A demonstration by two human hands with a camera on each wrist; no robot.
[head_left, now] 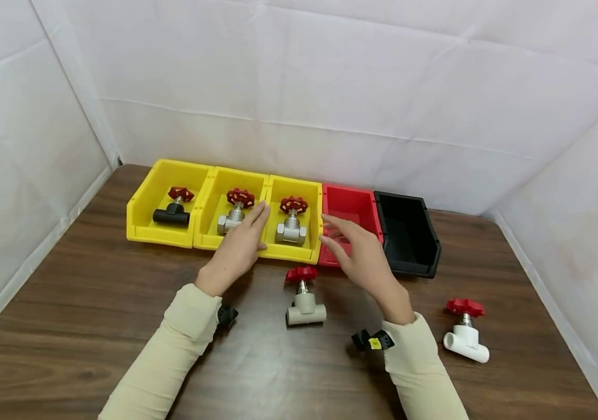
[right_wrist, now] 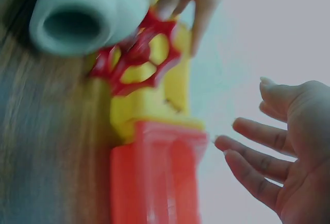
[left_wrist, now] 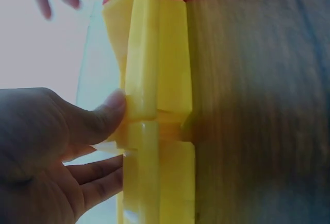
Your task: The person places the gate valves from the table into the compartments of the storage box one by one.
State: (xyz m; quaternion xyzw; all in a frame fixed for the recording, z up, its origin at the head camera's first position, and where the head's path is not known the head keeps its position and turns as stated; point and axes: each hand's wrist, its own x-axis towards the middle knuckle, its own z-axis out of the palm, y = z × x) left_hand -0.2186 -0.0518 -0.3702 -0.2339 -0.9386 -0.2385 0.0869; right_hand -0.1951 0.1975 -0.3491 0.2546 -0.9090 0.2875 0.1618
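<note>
Both hands bare, neither gripping. Left hand (head_left: 234, 249) reaches over the row's centre, thumb apart from the fingers, these fairly straight; its wrist view puts the thumb at a yellow bin edge, contact uncertain. Right hand (head_left: 367, 256) hangs in front of the red bin (head_left: 351, 201), fingers spread and slightly bent, holding nothing. Just below, between the forearms, a beige stop valve (head_left: 306, 308) with red handwheel sits on the wooden table (head_left: 277, 373) at frame centre. Upward and left: metal valves in the right yellow bin (head_left: 304, 254) and middle yellow bin (head_left: 241, 178), a black valve (head_left: 172, 214) in the left yellow bin (head_left: 158, 234). Right of centre, no valve shows in the black bin (head_left: 406, 219); a white valve (head_left: 467, 341) lies lower right on the table. Step reads as mid-sort, one valve per bin, perhaps with the bins being squared up. Taking up the beige valve would call for drawing a hand back, closing on its body or handwheel, and lifting clear of the red bin's front lip.
</note>
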